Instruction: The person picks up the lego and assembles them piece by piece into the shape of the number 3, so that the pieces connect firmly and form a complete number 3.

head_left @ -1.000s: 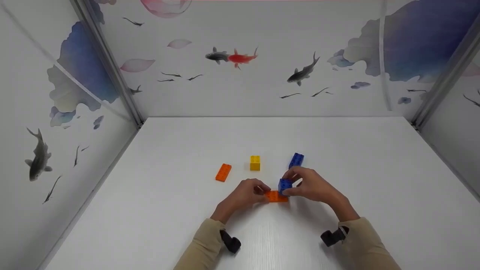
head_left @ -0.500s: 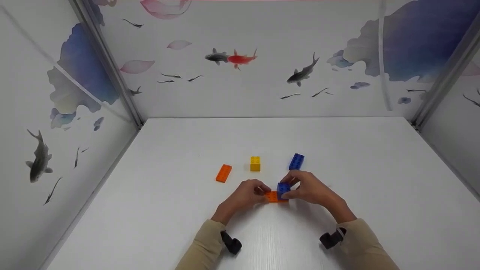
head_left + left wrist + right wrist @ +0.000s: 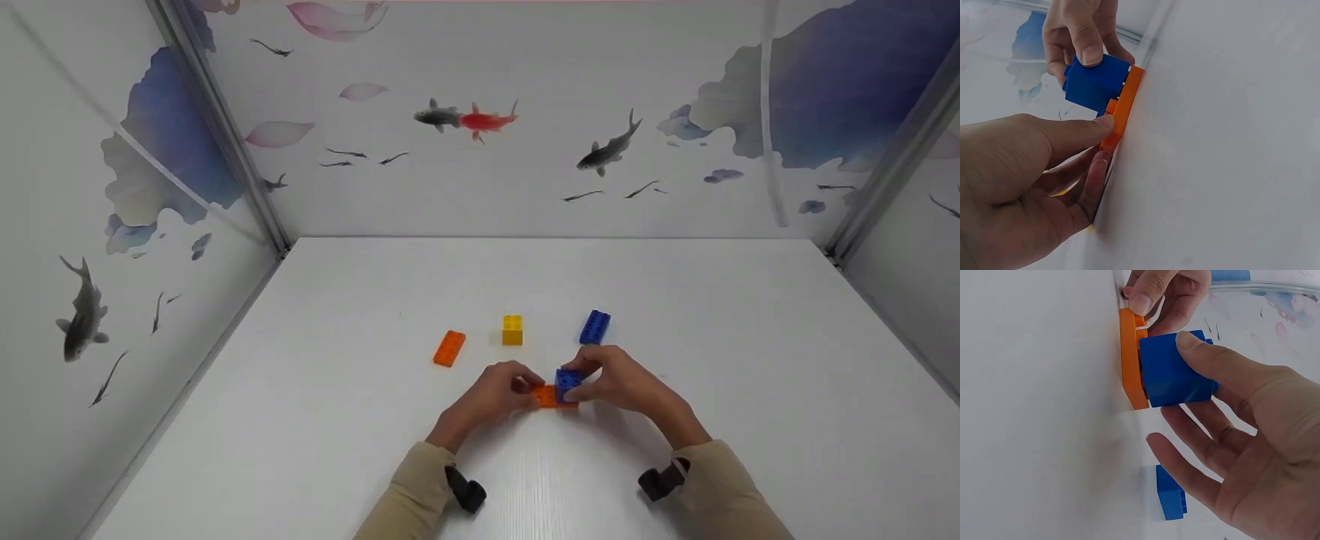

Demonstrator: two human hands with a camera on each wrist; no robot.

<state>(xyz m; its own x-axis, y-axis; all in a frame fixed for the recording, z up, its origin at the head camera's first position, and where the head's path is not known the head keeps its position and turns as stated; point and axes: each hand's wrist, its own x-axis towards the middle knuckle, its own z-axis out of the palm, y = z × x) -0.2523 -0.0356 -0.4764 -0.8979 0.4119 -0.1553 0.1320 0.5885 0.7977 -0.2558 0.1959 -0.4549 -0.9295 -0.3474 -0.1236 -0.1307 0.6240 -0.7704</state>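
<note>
Orange brick (image 3: 546, 396), head view: is lying flat on the white table (image 3: 360, 315), between the two hands.
Left hand (image 3: 495, 391), head view: is holding the left end of the orange brick, its grip closing round that end.
Right hand (image 3: 621, 381), head view: is pinching the blue block (image 3: 568, 385) from the right side of the orange brick.
Blue block, head view: is standing on the right part of the orange brick, studs facing up.
Long blue brick (image 3: 595, 328), head view: is lying slanted beyond the orange brick, to its right.
Yellow block (image 3: 512, 330), head view: is resting beyond the orange brick, slightly to its left.
Second orange brick (image 3: 449, 349), head view: is lying slanted beyond the orange brick, farther left.
Left thumb, left wrist view: is pressing on the end of the orange brick, with fingertips touching opposite.
Seam, left wrist view: is showing small light gaps where the blue block is meeting the orange brick; how firmly it is sitting, one cannot tell.
Right thumb, right wrist view: is lying along the blue block on the orange brick, while one finger is extending free of it.
</note>
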